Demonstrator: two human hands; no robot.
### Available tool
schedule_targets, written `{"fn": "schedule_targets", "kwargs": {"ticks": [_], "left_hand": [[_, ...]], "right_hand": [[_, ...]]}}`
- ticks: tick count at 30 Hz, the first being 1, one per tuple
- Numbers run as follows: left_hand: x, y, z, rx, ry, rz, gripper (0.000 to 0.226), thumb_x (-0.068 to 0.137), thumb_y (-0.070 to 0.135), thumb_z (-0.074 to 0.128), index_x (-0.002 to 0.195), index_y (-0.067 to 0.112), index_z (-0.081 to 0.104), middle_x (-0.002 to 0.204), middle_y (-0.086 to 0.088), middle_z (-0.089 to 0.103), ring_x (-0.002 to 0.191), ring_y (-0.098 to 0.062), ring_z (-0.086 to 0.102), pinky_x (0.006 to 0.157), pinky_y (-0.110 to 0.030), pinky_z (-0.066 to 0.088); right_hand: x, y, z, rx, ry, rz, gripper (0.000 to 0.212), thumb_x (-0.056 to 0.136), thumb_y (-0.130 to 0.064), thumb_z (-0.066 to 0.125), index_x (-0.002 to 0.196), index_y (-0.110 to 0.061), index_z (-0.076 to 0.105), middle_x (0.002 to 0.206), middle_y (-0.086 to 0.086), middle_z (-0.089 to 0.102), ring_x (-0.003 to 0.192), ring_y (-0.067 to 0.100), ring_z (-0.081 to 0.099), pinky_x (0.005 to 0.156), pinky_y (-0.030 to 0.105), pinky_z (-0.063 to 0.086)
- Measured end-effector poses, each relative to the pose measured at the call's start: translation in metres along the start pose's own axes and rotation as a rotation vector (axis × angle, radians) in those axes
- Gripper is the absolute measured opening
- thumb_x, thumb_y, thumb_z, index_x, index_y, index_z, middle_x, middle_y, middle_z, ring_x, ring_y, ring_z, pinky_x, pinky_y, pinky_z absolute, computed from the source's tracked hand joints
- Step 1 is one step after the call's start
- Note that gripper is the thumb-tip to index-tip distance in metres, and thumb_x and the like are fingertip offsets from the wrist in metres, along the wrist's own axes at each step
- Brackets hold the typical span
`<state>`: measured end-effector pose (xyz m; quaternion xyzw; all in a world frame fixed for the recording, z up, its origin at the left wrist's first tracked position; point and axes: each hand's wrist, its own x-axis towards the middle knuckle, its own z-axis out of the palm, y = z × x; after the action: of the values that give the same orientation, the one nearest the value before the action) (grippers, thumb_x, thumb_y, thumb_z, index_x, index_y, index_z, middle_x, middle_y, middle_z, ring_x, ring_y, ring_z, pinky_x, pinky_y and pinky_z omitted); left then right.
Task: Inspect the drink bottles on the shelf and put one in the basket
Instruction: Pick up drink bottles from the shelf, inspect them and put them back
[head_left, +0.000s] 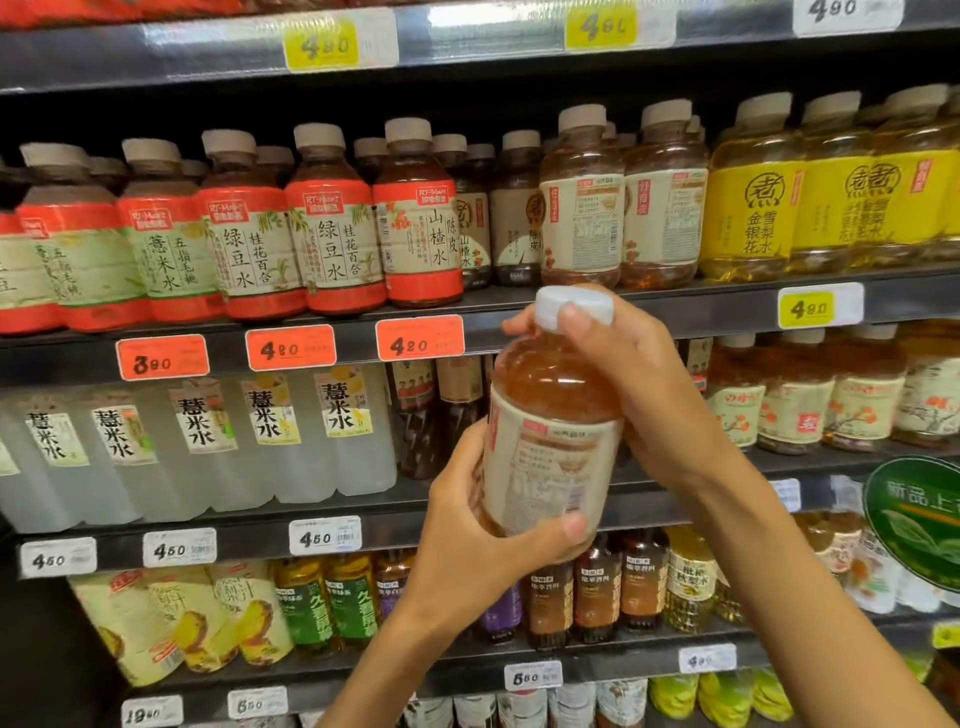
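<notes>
Before shelves (675, 306), both hands grip the bottle (550, 431).

Red-label bottles (332, 244) say RT-Mart, 绿豆水. Clear bottles (345, 415) read 薏米水. Orange tags (420, 338): 3.90, 4.20. White tags (324, 535): 4.50. Yellow tag (808, 307): 4.90. Held bottle's (550, 457) print too blurry.

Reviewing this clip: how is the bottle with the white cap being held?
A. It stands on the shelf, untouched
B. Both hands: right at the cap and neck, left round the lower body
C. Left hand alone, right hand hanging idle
B: the right hand grips the bottle at its cap and neck, while the left hand wraps its lower body.
</notes>
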<state>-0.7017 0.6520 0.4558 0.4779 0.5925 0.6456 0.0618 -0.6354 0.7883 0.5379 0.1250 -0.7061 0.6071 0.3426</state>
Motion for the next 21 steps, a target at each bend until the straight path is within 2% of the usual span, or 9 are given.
{"fn": "schedule_targets", "kwargs": {"ticks": [2, 4, 5, 8, 9, 11, 15, 18, 21], "left_hand": [[-0.002, 0.005, 0.0, -0.041, -0.049, -0.078, 0.046, 0.059, 0.045, 0.074, 0.097, 0.064, 0.057, 0.106, 0.024, 0.069, 0.101, 0.002, 0.065, 0.074, -0.012, 0.053], [-0.003, 0.008, -0.001, -0.128, -0.114, -0.159, 0.039, 0.057, 0.056, 0.07, 0.094, 0.065, 0.059, 0.106, 0.024, 0.07, 0.103, -0.001, 0.066, 0.077, -0.021, 0.056], [-0.003, 0.007, -0.001, -0.181, -0.138, -0.185, 0.044, 0.055, 0.062, 0.072, 0.098, 0.06, 0.062, 0.109, 0.018, 0.071, 0.106, -0.006, 0.066, 0.083, -0.029, 0.056], [-0.002, 0.007, -0.001, -0.248, -0.167, -0.219, 0.084, 0.049, 0.073, 0.076, 0.121, 0.033, 0.059, 0.119, 0.001, 0.069, 0.113, -0.02, 0.064, 0.095, -0.044, 0.051], [-0.001, 0.008, -0.002, -0.25, -0.183, -0.216, 0.089, 0.051, 0.072, 0.076, 0.125, 0.027, 0.055, 0.121, -0.001, 0.068, 0.115, -0.022, 0.063, 0.096, -0.044, 0.05], [0.002, 0.011, -0.008, -0.235, -0.19, -0.201, 0.087, 0.057, 0.07, 0.075, 0.128, 0.027, 0.051, 0.124, 0.001, 0.066, 0.117, -0.019, 0.061, 0.094, -0.036, 0.052], [0.003, 0.017, -0.015, -0.193, -0.115, -0.183, 0.074, 0.066, 0.048, 0.076, 0.13, 0.031, 0.044, 0.121, 0.013, 0.067, 0.112, -0.008, 0.063, 0.082, -0.016, 0.052], [0.003, 0.017, -0.005, -0.099, -0.07, -0.17, 0.065, 0.061, 0.045, 0.076, 0.12, 0.036, 0.05, 0.111, 0.015, 0.07, 0.103, -0.004, 0.066, 0.076, -0.013, 0.052], [0.001, 0.016, -0.001, -0.14, -0.011, -0.208, 0.062, 0.059, 0.046, 0.077, 0.116, 0.033, 0.056, 0.106, 0.013, 0.073, 0.099, -0.005, 0.068, 0.073, -0.014, 0.054]], "right_hand": [[0.006, 0.001, -0.004, 0.169, -0.043, 0.097, 0.035, 0.09, -0.04, 0.048, 0.101, -0.017, 0.073, 0.104, 0.009, 0.073, 0.1, 0.024, 0.068, 0.091, 0.037, 0.053], [0.011, 0.001, -0.003, 0.34, -0.091, 0.182, 0.041, 0.089, -0.043, 0.044, 0.103, -0.017, 0.073, 0.106, 0.008, 0.073, 0.103, 0.022, 0.067, 0.092, 0.034, 0.053], [0.013, 0.0, -0.001, 0.403, -0.127, 0.206, 0.045, 0.089, -0.045, 0.044, 0.107, -0.013, 0.07, 0.108, 0.009, 0.072, 0.106, 0.023, 0.066, 0.093, 0.033, 0.052], [0.017, 0.001, 0.006, 0.526, -0.19, 0.207, 0.048, 0.088, -0.045, 0.047, 0.107, -0.006, 0.068, 0.104, 0.01, 0.072, 0.103, 0.027, 0.066, 0.091, 0.035, 0.053], [0.017, 0.0, 0.006, 0.544, -0.174, 0.207, 0.045, 0.089, -0.044, 0.049, 0.104, -0.006, 0.068, 0.099, 0.009, 0.072, 0.099, 0.027, 0.066, 0.089, 0.035, 0.053], [0.017, -0.002, 0.005, 0.521, -0.096, 0.206, 0.04, 0.089, -0.042, 0.05, 0.098, -0.007, 0.068, 0.093, 0.009, 0.071, 0.094, 0.027, 0.065, 0.087, 0.037, 0.052], [0.016, -0.009, 0.005, 0.218, 0.088, 0.123, 0.036, 0.091, -0.039, 0.055, 0.095, -0.007, 0.07, 0.09, 0.008, 0.074, 0.084, 0.02, 0.069, 0.078, 0.029, 0.056], [0.016, -0.01, 0.015, 0.136, 0.152, 0.144, 0.036, 0.091, -0.039, 0.06, 0.091, -0.005, 0.072, 0.081, 0.008, 0.073, 0.074, 0.016, 0.069, 0.068, 0.021, 0.056], [0.018, -0.014, 0.014, 0.078, 0.099, 0.188, 0.033, 0.091, -0.04, 0.061, 0.085, -0.011, 0.073, 0.079, 0.004, 0.074, 0.071, 0.012, 0.07, 0.063, 0.018, 0.054]]}}
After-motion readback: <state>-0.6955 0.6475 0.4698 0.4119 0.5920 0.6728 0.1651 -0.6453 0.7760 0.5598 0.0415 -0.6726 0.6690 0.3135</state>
